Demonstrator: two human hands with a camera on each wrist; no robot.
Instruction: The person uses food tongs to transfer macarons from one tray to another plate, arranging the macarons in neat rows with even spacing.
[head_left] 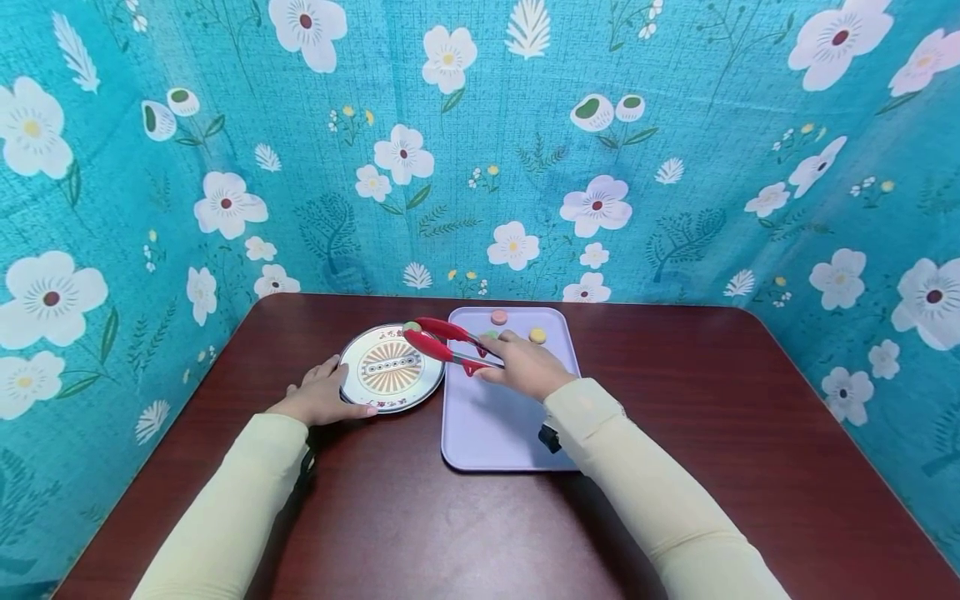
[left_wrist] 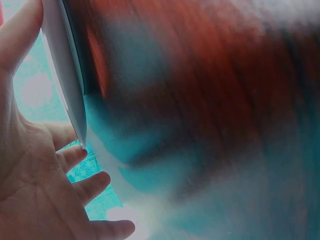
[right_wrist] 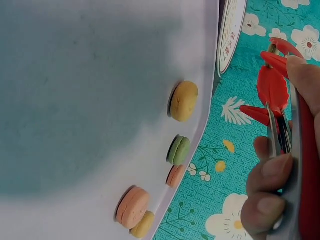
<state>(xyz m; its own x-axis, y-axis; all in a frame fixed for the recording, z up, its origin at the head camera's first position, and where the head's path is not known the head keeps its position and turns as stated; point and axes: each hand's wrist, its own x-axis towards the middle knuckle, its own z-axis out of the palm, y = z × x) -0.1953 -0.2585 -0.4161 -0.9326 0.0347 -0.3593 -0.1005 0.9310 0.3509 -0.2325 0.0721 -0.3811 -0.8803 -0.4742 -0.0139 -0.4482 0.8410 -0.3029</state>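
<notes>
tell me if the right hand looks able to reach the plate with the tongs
Probably yes: the right hand holds tongs whose tips appear over the plate, and the left hand leaves its middle free.

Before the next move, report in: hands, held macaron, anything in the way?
Left hand touching the plate. Right hand gripping red tongs. Green macaron pinched at tips, apparently over plate's far rim. Nothing seen blocking between macaron and plate.
</notes>
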